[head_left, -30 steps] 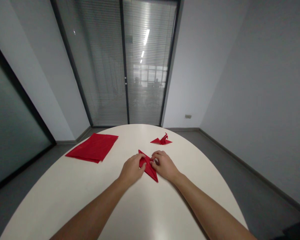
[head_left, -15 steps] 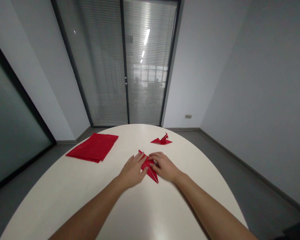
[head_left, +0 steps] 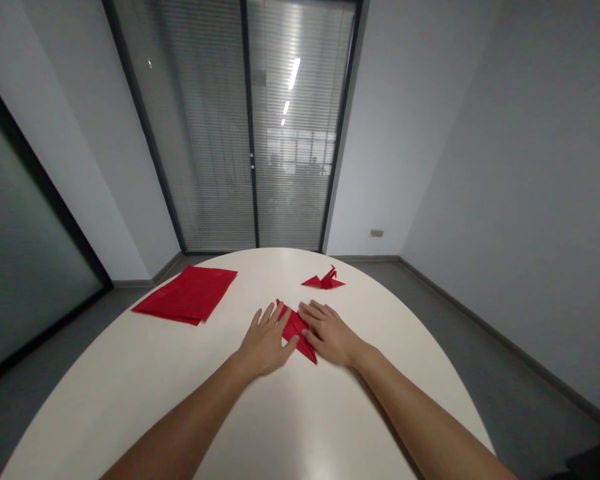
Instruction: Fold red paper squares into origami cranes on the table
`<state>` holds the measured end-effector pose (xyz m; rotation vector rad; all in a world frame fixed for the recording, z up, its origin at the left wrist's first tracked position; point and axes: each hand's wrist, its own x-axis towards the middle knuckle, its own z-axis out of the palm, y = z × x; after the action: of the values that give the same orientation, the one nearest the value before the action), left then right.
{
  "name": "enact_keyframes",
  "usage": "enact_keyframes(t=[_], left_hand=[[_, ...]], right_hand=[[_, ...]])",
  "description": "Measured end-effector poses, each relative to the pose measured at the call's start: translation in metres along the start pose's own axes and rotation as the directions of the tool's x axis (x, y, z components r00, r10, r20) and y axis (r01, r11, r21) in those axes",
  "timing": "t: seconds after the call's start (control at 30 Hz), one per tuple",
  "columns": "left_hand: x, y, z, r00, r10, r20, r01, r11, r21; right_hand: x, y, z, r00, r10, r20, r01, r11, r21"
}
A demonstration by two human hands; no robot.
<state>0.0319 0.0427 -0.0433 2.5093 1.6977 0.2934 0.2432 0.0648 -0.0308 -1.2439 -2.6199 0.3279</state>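
A piece of folded red origami paper [head_left: 295, 328] lies flat on the white table [head_left: 260, 427], one narrow point toward me and another pointing away to the left. My left hand [head_left: 266, 340] rests on its left side, fingers spread and thumb at its lower left edge. Across its right side lies my right hand [head_left: 330, 333], fingers stretched out flat, covering that part of the paper. Just beyond the hands stands a finished red paper crane [head_left: 325, 280].
Toward the left edge of the round table sits a stack of red paper sheets [head_left: 187, 297]. Behind the table are a glass partition with blinds [head_left: 215, 167] and a wall socket [head_left: 377, 233]. A dark object [head_left: 595, 460] shows at the lower right corner.
The right hand's fingers have flattened and stretched out over the paper. The left fingers have spread a little. A flap has folded over, so the paper's pale centre line no longer shows.
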Motion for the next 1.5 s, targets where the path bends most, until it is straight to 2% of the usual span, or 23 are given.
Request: enact_keyframes(t=[0.13,0.27,0.33,0.5,0.77,0.97,1.1,1.2,1.4,1.5], left_hand=[[0.0,0.001,0.003,0.997,-0.056,-0.051,0.058,0.998,0.036],[0.0,0.0,0.006,0.992,-0.074,-0.104,0.079,0.996,0.05],[0.0,-0.002,0.007,0.992,-0.054,-0.111,0.058,0.998,0.035],[0.0,-0.004,0.005,0.994,0.088,-0.066,-0.089,0.996,-0.015],[-0.001,0.0,0.004,0.987,-0.039,-0.156,0.048,0.997,0.055],[-0.001,-0.003,0.009,0.984,-0.059,-0.166,0.066,0.997,0.035],[0.0,-0.006,0.009,0.991,0.009,-0.135,-0.008,1.0,0.012],[0.001,-0.006,0.006,0.988,0.024,-0.156,-0.024,1.0,0.001],[0.002,-0.005,0.007,0.983,0.032,-0.18,-0.034,0.999,-0.009],[0.002,-0.005,0.007,0.982,0.042,-0.184,-0.043,0.999,-0.004]], right_hand=[[0.0,-0.007,-0.005,0.997,-0.08,0.008,0.08,0.996,0.041],[-0.001,-0.005,-0.003,0.998,-0.056,0.023,0.054,0.996,0.072],[-0.001,-0.002,0.0,0.998,-0.058,0.02,0.056,0.995,0.084],[-0.001,0.004,0.004,0.998,-0.064,0.011,0.063,0.995,0.079],[0.002,-0.001,-0.007,0.986,-0.113,-0.12,0.117,0.993,0.025],[0.003,-0.002,-0.004,0.958,-0.256,-0.13,0.266,0.962,0.062],[0.005,0.006,0.001,0.962,-0.228,-0.15,0.233,0.973,0.011],[0.006,0.009,0.002,0.961,-0.193,-0.197,0.193,0.981,-0.016],[0.006,-0.001,-0.004,0.944,-0.244,-0.221,0.251,0.968,0.002],[0.006,-0.004,-0.006,0.951,-0.216,-0.222,0.221,0.975,0.0]])
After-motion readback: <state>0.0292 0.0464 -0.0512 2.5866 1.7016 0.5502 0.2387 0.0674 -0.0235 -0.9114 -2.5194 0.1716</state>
